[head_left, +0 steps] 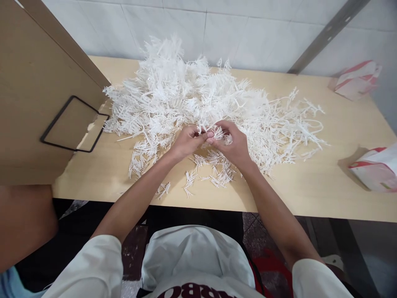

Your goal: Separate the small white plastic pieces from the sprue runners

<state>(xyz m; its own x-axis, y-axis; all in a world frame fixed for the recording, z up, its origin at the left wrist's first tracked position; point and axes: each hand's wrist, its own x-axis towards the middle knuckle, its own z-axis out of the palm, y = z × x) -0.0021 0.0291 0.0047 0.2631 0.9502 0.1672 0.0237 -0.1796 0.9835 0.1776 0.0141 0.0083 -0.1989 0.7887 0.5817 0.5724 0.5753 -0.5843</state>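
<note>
From where I stand, both hands meet mid-table, at the near edge of a big heap of white branching plastic strands (pixel 186 91). Left hand (pixel 187 142) is pinched shut, thumb & fingertips on one white sprig (pixel 218 132); right hand (pixel 235 145) curls round the sprig's other side, thumb tip just beside the left's. So the sprig sits b/w the two, just above the tabletop (pixel 310 186); which fingers bear on it underneath, can't tell.

Looks v. light, prob. thin plastic: springy, bendy at the tips, a bit stiffer where branches join. Fine ends could snap or kink if yanked. Best hold is prob. the thicker stem, w/ fingertips, not the frilly ends, b/c those splay & snag. Not heavy, maybe a little slick, so a light pinch should do.

Main nuisance is the heap itself: it spreads far, left & right of the hands, strands crossing everywhere, so a piece drawn out could drag others along. Loose sprigs (pixel 190 182) lie on the near side, b/w the forearms, easy to brush w/ a wrist. At left, a cardboard panel (pixel 40 91) stands by the heap & limits reach that way, w/ a black wire loop (pixel 52 124) beside it. Another person's arm (pixel 26 223) is near left. Far side: tiled wall (pixel 263 41). At right, well apart, two red-and-white packets, one far (pixel 358 80), one near (pixel 376 169).
</note>
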